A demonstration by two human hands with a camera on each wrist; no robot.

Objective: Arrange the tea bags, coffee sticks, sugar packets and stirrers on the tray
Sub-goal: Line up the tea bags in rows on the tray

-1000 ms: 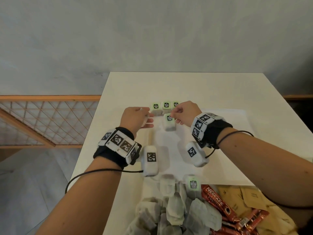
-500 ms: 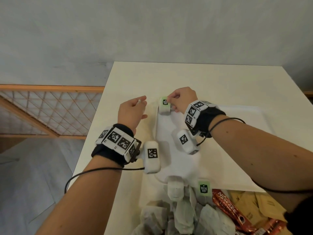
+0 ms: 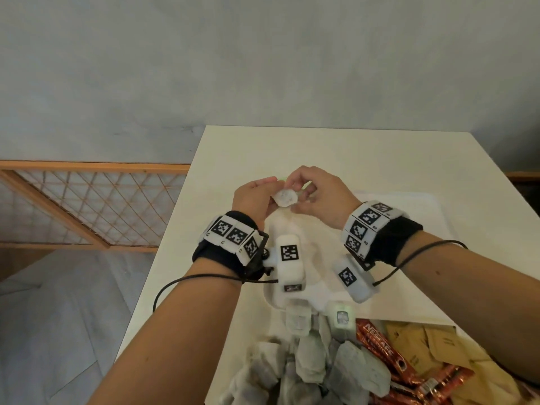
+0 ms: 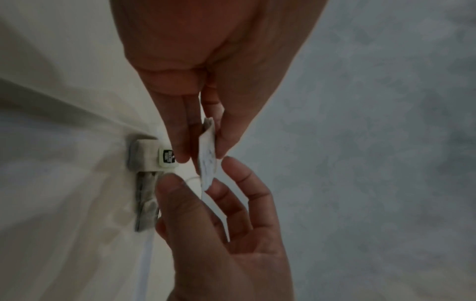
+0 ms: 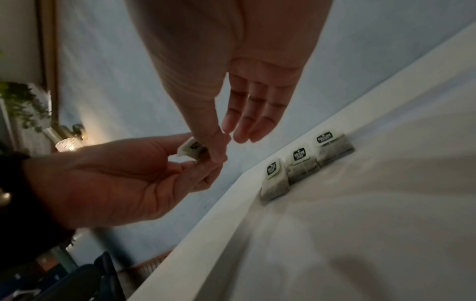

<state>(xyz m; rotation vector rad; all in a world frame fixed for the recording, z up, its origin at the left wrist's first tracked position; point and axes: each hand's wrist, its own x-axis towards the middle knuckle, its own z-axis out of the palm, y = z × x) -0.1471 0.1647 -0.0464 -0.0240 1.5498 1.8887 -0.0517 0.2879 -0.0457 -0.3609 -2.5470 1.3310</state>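
Above the far left corner of the white tray (image 3: 432, 229), both of my hands meet around one tea bag (image 3: 285, 198), lifted clear of the tray. My left hand (image 3: 253, 200) pinches it between thumb and fingertips from the left, and my right hand (image 3: 318, 197) pinches the same tea bag from the right with thumb and forefinger, its other three fingers (image 5: 255, 114) held straight and loose. From the left wrist view the bag (image 4: 207, 154) shows edge-on between the two sets of fingertips, with a thin string looping beneath it. Three more tea bags (image 5: 300, 165) lie flat in a row against the tray's far rim, touching one another, their green-and-black tags facing up. Nearer to me, off the tray's near edge, sits a loose pile of tea bags (image 3: 309, 366), with red coffee sticks (image 3: 385, 349) just to its right and brown sugar packets (image 3: 432, 346) farther right. All of this rests on a cream table (image 3: 336, 147).
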